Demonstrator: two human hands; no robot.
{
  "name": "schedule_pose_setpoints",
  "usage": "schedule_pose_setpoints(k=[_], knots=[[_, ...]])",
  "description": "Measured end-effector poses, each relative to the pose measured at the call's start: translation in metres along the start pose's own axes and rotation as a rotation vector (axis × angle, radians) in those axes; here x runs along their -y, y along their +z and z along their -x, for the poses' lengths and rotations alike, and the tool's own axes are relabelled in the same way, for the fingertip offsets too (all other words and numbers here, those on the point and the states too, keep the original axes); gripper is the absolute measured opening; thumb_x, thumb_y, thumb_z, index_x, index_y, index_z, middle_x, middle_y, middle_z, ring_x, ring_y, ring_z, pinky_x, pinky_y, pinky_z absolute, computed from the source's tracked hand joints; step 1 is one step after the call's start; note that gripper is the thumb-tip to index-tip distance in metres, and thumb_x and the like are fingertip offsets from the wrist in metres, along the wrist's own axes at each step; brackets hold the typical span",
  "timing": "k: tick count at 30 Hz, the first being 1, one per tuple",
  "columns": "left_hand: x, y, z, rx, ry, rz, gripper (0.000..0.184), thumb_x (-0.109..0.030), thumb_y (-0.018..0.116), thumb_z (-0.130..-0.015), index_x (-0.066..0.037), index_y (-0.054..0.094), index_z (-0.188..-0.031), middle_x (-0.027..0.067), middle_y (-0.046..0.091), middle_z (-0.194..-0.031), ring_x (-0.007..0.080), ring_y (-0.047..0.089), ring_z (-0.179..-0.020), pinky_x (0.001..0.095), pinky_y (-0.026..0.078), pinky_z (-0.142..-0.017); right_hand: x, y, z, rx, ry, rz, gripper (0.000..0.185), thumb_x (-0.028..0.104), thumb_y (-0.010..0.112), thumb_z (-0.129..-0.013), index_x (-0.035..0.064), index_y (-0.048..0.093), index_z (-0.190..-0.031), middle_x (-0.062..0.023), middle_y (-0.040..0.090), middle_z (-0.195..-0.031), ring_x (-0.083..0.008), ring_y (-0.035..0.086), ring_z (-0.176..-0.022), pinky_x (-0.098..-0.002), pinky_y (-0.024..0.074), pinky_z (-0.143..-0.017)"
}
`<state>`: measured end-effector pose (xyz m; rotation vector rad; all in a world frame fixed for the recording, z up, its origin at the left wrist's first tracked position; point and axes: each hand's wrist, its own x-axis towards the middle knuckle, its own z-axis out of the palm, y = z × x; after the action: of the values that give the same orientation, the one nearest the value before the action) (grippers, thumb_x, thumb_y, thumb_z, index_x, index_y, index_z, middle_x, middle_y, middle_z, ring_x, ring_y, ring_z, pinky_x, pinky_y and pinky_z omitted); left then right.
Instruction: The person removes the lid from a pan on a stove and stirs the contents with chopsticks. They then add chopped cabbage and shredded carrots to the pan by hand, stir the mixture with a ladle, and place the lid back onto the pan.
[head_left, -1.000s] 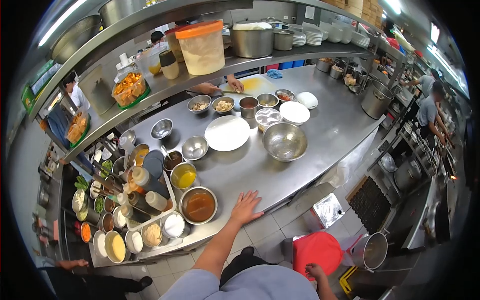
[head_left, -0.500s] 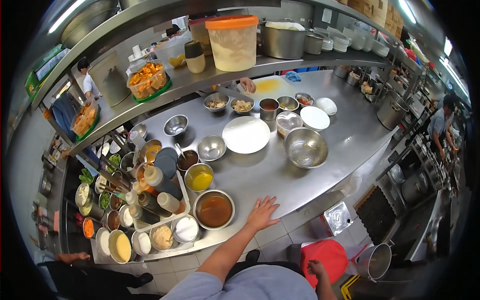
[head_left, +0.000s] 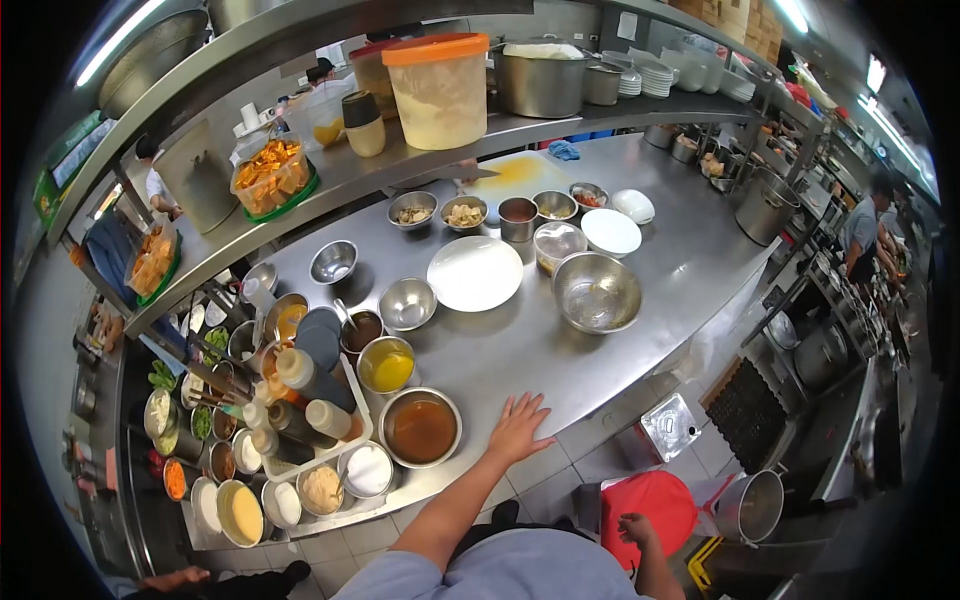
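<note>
My left hand (head_left: 518, 428) lies flat on the front edge of the steel table (head_left: 520, 350), its fingers spread and nothing under them that I can see. Just left of it stands a steel bowl of brown liquid (head_left: 420, 428). My right hand (head_left: 636, 530) hangs beside my body over a round red top (head_left: 655, 500), fingers loosely bent and no object visible in it. Further back on the table are a large white oval plate (head_left: 474, 273), a small steel bowl (head_left: 407, 304) and a bigger, wet-looking steel bowl (head_left: 597, 293).
Squeeze bottles (head_left: 325, 420) fill a white basket on the left, among several ingredient containers. An overhead shelf holds an orange-lidded bucket (head_left: 436, 95) and a pot (head_left: 540, 85). Behind it, a co-worker's knife (head_left: 455, 173) shows over a cutting board (head_left: 525, 172). A metal bucket (head_left: 750, 507) stands right.
The view has shifted slightly, so the table items sit further left. The co-worker's hand at the cutting board has drawn mostly behind the shelf. My hands keep their poses.
</note>
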<state>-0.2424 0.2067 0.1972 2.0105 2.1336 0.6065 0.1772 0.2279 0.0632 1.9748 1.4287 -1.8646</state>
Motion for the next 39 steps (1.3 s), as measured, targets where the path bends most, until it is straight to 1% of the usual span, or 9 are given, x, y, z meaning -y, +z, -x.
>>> schedule_pose_setpoints(k=[5, 12, 18, 25, 27, 31, 33, 39], knots=[[0.001, 0.006, 0.003, -0.013, -0.002, -0.005, 0.061, -0.049, 0.059, -0.077, -0.011, 0.048, -0.123, 0.0094, 0.034, -0.139, 0.0275, 0.023, -0.133, 0.0480, 0.015, -0.108, -0.012, 0.013, 0.005, -0.003, -0.007, -0.013, 0.034, 0.020, 0.059, -0.084, 0.0019, 0.054, -0.112, -0.0087, 0.062, -0.080, -0.0169, 0.058, -0.055, -0.0284, 0.0488, -0.048], [0.001, 0.005, 0.001, -0.035, 0.002, 0.019, 0.060, -0.047, 0.062, -0.075, -0.012, 0.049, -0.122, 0.0095, 0.035, -0.138, 0.0276, 0.025, -0.132, 0.0486, 0.015, -0.108, 0.001, 0.025, 0.022, -0.016, 0.016, 0.021, 0.033, 0.021, 0.058, -0.084, 0.0034, 0.055, -0.112, -0.0079, 0.063, -0.079, -0.0158, 0.057, -0.055, -0.0287, 0.0488, -0.050], [0.002, 0.004, 0.002, -0.023, -0.006, 0.019, 0.060, -0.048, 0.061, -0.076, -0.012, 0.049, -0.122, 0.0092, 0.034, -0.138, 0.0270, 0.024, -0.133, 0.0481, 0.015, -0.109, -0.001, 0.021, 0.021, 0.001, 0.013, -0.009, 0.033, 0.022, 0.058, -0.084, 0.0043, 0.056, -0.112, -0.0064, 0.062, -0.077, -0.0148, 0.055, -0.053, -0.0282, 0.0481, -0.049], [0.001, 0.004, 0.002, -0.015, -0.006, 0.022, 0.061, -0.049, 0.060, -0.076, -0.012, 0.048, -0.123, 0.0092, 0.033, -0.139, 0.0273, 0.023, -0.133, 0.0480, 0.015, -0.109, 0.002, 0.028, 0.025, -0.004, 0.010, 0.041, 0.032, 0.021, 0.058, -0.084, 0.0036, 0.056, -0.110, -0.0070, 0.062, -0.077, -0.0145, 0.055, -0.054, -0.0276, 0.0475, -0.048], [0.003, 0.004, 0.003, -0.016, -0.010, 0.032, 0.061, -0.049, 0.060, -0.076, -0.012, 0.048, -0.123, 0.0097, 0.033, -0.139, 0.0279, 0.023, -0.133, 0.0483, 0.015, -0.109, 0.010, 0.031, 0.029, 0.013, 0.005, -0.016, 0.032, 0.021, 0.058, -0.084, 0.0035, 0.056, -0.111, -0.0073, 0.062, -0.077, -0.0145, 0.056, -0.054, -0.0277, 0.0476, -0.048], [0.003, 0.001, 0.003, -0.006, -0.007, 0.023, 0.061, -0.048, 0.060, -0.077, -0.012, 0.047, -0.125, 0.0088, 0.033, -0.139, 0.0272, 0.023, -0.133, 0.0482, 0.014, -0.109, 0.010, 0.033, 0.029, -0.002, -0.017, 0.037, 0.033, 0.020, 0.059, -0.084, 0.0037, 0.056, -0.111, -0.0077, 0.062, -0.078, -0.0149, 0.056, -0.056, -0.0279, 0.0479, -0.048], [0.002, 0.002, 0.003, -0.007, 0.000, 0.005, 0.061, -0.048, 0.060, -0.077, -0.012, 0.047, -0.125, 0.0087, 0.033, -0.139, 0.0273, 0.023, -0.133, 0.0481, 0.014, -0.109, 0.002, 0.032, 0.027, 0.005, -0.008, -0.017, 0.033, 0.020, 0.059, -0.083, 0.0041, 0.056, -0.112, -0.0076, 0.062, -0.077, -0.0149, 0.056, -0.054, -0.0278, 0.0479, -0.048], [0.003, 0.003, 0.003, -0.005, -0.003, 0.009, 0.062, -0.049, 0.060, -0.076, -0.012, 0.047, -0.125, 0.0088, 0.033, -0.139, 0.0271, 0.023, -0.133, 0.0482, 0.014, -0.109, -0.003, 0.029, 0.026, -0.004, 0.028, -0.012, 0.033, 0.021, 0.060, -0.083, 0.0041, 0.056, -0.111, -0.0068, 0.062, -0.076, -0.0148, 0.056, -0.051, -0.0273, 0.0479, -0.048]])
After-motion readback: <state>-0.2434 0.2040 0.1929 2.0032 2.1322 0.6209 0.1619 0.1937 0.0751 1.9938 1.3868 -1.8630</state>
